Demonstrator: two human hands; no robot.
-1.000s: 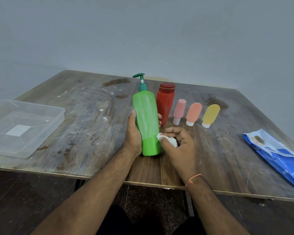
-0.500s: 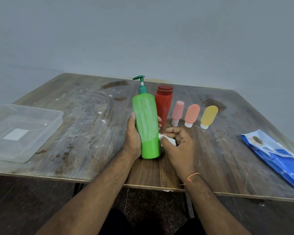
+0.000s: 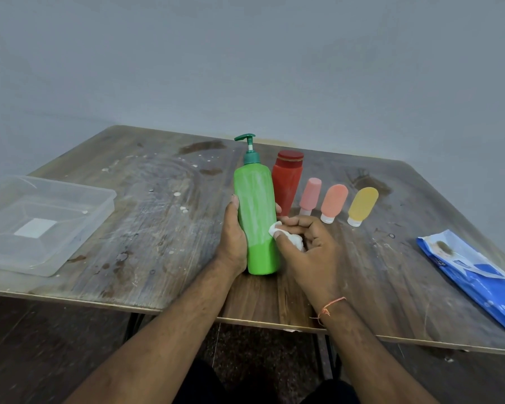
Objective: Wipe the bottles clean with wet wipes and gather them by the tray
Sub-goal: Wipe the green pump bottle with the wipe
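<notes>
Grey wall rises behind a scuffed, stained wooden counter [image 3: 158, 228] where we work. Our left hand [image 3: 233, 237] wraps around the green pump bottle [image 3: 257, 217], which stands upright near the front edge at the middle. Our right hand [image 3: 309, 243] pinches a crumpled white wet wipe [image 3: 286, 236] against the bottle's right side; the bottle's upper part looks streaked, its base brighter. Just behind it stands the red bottle [image 3: 286, 182], and to its right three small tubes stand cap-down in a row: pink [image 3: 310, 195], orange [image 3: 334, 202] and yellow [image 3: 362, 205]. The clear plastic tray [image 3: 79, 228] sits at the left edge, and the blue wipes pack [image 3: 478, 275] lies at the right edge.
</notes>
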